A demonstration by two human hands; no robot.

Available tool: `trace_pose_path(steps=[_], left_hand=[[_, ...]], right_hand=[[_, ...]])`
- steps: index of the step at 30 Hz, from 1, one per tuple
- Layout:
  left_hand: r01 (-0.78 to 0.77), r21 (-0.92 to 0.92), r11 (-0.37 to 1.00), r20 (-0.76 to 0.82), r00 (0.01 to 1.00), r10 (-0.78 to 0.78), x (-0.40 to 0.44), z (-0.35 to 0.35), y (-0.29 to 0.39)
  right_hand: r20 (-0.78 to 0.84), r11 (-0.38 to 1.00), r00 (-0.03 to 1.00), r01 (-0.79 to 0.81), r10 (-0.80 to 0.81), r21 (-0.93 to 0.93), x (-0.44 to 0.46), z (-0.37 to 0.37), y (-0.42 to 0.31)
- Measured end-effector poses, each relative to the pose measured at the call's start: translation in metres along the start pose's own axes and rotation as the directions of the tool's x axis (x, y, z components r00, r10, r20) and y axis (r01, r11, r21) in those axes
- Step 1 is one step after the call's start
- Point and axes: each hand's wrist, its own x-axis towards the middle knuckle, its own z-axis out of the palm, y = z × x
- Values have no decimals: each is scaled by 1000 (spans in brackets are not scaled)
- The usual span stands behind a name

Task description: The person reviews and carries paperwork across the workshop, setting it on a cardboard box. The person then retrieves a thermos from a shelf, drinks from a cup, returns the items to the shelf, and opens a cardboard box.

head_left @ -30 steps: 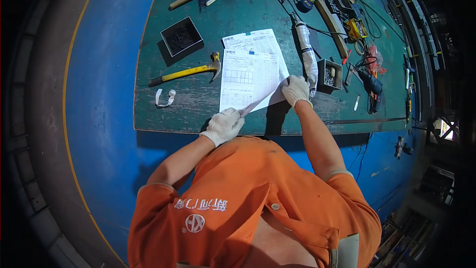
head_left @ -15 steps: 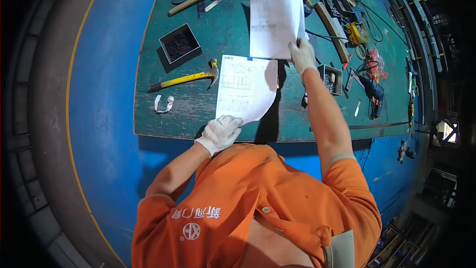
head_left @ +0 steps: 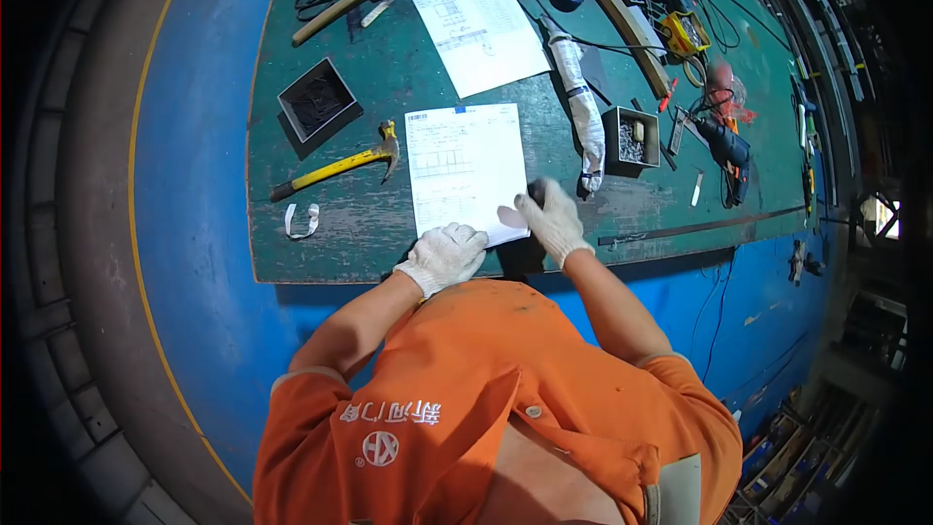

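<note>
A printed sheet (head_left: pixel 465 160) with a table grid and a barcode lies near the table's front edge, a small blue mark at its top. My left hand (head_left: pixel 445 256), in a whitish glove, is closed at the sheet's lower edge, fingers curled over it. Beside the sheet's lower right side is my right hand (head_left: pixel 557 223), also gloved, thumb and fingers apart with a dark gap between them. Its shadow falls on the paper corner. A second printed sheet (head_left: pixel 481 34) rests flat farther back, nothing holding it.
Left of the sheets are a yellow claw hammer (head_left: pixel 340 167), a box of dark pieces (head_left: pixel 318 100), a mallet (head_left: pixel 350 5) and a white strip (head_left: pixel 303 222). To the right lie a long wrapped bundle (head_left: pixel 583 117), a box of small hardware (head_left: pixel 631 139), a wooden bar (head_left: pixel 630 31) and a power drill (head_left: pixel 727 151).
My right hand has let go of the second sheet, which now lies at the back. That hand has come down and left to the near sheet. The near sheet lies flatter.
</note>
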Motion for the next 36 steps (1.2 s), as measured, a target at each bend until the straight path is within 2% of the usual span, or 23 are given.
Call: trace_pose_path(steps=[2, 3, 8, 12, 17, 23, 25, 27, 28, 32, 33, 36], left_hand=[[-20, -7, 1000, 15, 1000, 20, 0, 0, -1], [-26, -8, 1000, 24, 999, 26, 0, 0, -1], [-24, -21, 999, 60, 998, 25, -2, -5, 2], [-50, -19, 999, 158, 986, 52, 0, -10, 2], [-48, 5, 999, 124, 991, 47, -3, -4, 1], [65, -47, 997, 27, 998, -64, -5, -4, 9], [281, -234, 931, 114, 959, -260, 2, -10, 13], [482, -384, 788, 238, 876, -420, 11, -15, 16], [479, -385, 789, 241, 877, -415, 13, -13, 15], [635, -640, 432, 387, 752, -534, 25, -2, 8], [635, -639, 435, 388, 754, -530, 29, -2, 9], [643, -700, 311, 445, 733, -515, 39, -5, 9]], right_hand=[[180, 929, 963, -247, 203, 274, -18, 4, 8], [179, 926, 961, -254, 209, 281, -20, 5, 9], [213, 950, 971, -161, 105, 266, -32, 2, 9], [141, 999, 990, 29, -31, 13, -38, 12, 8], [50, 996, 997, 62, -58, -70, -49, 26, 19], [96, 996, 995, 47, -39, -76, -71, 23, -1], [85, 991, 995, 68, -59, -111, -75, 24, -3], [71, 986, 994, 87, -77, -143, -79, 26, -4], [68, 986, 995, 81, -72, -143, -81, 26, -3], [-38, 880, 932, 328, -361, -343, -85, 32, 1], [-42, 882, 933, 324, -358, -342, -85, 33, 2], [25, 887, 905, 421, -424, -188, -87, 37, 2]])
